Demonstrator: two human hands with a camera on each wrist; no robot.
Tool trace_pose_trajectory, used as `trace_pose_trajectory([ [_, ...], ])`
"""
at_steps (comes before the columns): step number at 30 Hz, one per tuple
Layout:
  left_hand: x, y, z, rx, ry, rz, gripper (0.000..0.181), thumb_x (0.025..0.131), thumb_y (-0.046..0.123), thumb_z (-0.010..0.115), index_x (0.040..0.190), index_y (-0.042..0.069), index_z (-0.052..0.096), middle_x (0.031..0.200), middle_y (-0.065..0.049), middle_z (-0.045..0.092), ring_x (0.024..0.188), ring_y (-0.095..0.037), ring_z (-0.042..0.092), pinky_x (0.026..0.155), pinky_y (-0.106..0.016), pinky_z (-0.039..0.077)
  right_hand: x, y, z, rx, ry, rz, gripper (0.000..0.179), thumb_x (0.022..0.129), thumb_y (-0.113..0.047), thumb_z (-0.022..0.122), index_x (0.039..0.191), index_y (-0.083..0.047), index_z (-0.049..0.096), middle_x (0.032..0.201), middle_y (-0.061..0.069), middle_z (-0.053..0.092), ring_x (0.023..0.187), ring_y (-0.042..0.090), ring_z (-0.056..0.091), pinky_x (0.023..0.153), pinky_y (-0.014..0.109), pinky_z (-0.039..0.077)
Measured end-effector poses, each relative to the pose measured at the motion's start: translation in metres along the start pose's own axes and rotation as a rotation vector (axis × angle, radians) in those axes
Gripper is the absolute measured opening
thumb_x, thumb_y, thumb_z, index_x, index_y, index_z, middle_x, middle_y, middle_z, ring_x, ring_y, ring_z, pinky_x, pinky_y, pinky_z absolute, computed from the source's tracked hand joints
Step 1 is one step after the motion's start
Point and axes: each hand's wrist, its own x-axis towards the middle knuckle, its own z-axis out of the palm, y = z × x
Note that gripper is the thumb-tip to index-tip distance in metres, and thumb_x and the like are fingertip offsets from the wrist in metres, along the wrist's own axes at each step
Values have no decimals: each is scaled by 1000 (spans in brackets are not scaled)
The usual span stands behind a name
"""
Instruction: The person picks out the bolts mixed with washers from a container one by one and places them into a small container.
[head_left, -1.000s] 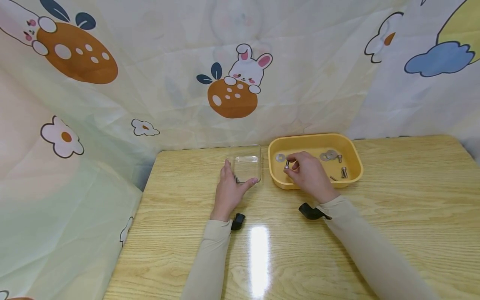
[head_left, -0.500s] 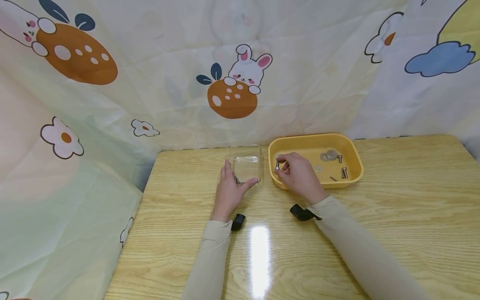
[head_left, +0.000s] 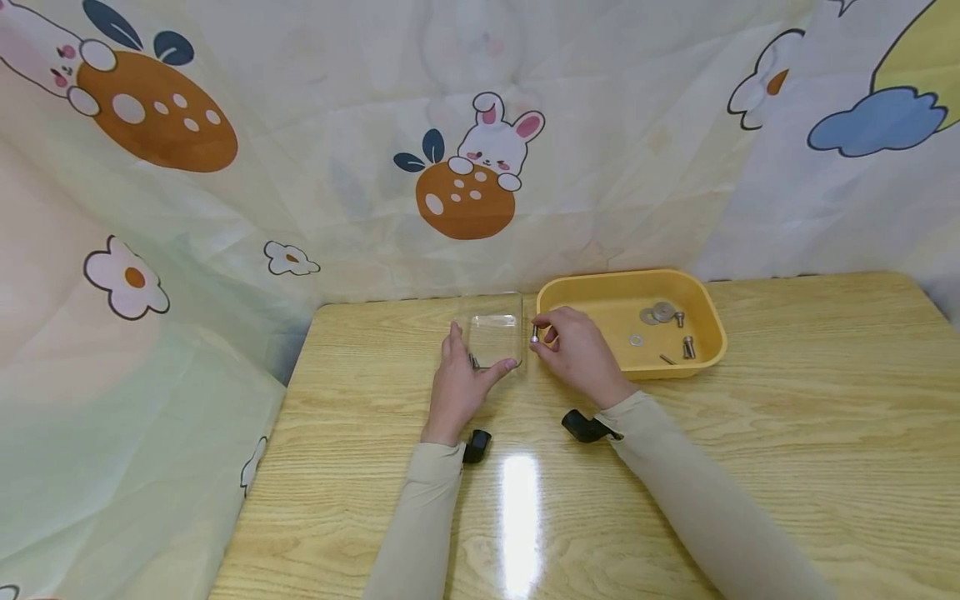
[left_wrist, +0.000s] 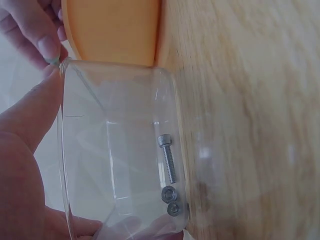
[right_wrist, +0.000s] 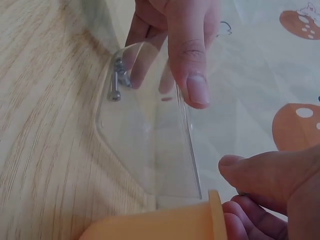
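Note:
My right hand pinches a socket-head bolt upright between thumb and fingertips, over the left rim of the yellow tray. Beside the tray stands a clear box. My left hand holds that box at its near left corner, thumb along the near rim and fingers down the left side. Through its wall, the left wrist view shows a bolt lying on its side and two more bolt heads in a corner. In the right wrist view, my right fingers mostly cover the held bolt.
Inside the yellow tray lie flat washers, a smaller washer and several bolts. Both containers sit near the back edge of the wooden table, before a printed cloth.
My right hand has carried the bolt leftward across the tray to its left rim. The small washer it covered at first now shows. My left hand and the clear box have stayed put.

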Motion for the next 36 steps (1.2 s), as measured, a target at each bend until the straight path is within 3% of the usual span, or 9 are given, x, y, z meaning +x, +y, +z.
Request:
trace_pose_trajectory([
  [4,0,0,0,-3,1,1,121,80,57,79,160,-3,10,160,-24,26,126,-49,51,104,-56,43,3,-3,4,-12,-6,-18,30,84,-8,81,111,3,72,93,12,66,79,23,63,80,42,48],
  [10,-1,1,-1,-6,-7,-5,122,81,59,78,160,-2,8,160,-24,25,129,-48,48,105,-56,41,7,-5,8,-21,-24,-34,28,86,-8,80,110,2,71,94,13,66,79,22,60,67,34,50],
  [14,-1,0,-1,-14,-7,-6,122,80,58,79,160,-2,8,160,-24,25,130,-48,47,106,-56,40,9,-7,9,-44,-46,-33,29,86,-9,80,112,1,71,93,12,65,78,20,59,67,33,49],
  [25,1,-1,0,-8,-3,-6,122,80,60,78,159,-3,9,160,-23,26,127,-49,49,104,-56,42,15,-8,13,-104,-100,-78,30,86,-12,81,112,1,72,111,14,70,85,24,65,76,38,54],
  [36,0,-1,-1,-3,-23,-8,124,80,66,74,160,-1,6,161,-22,25,128,-45,50,104,-53,43,20,-8,13,-159,-163,-106,30,87,-14,80,111,1,72,105,12,70,96,28,66,88,45,52],
])
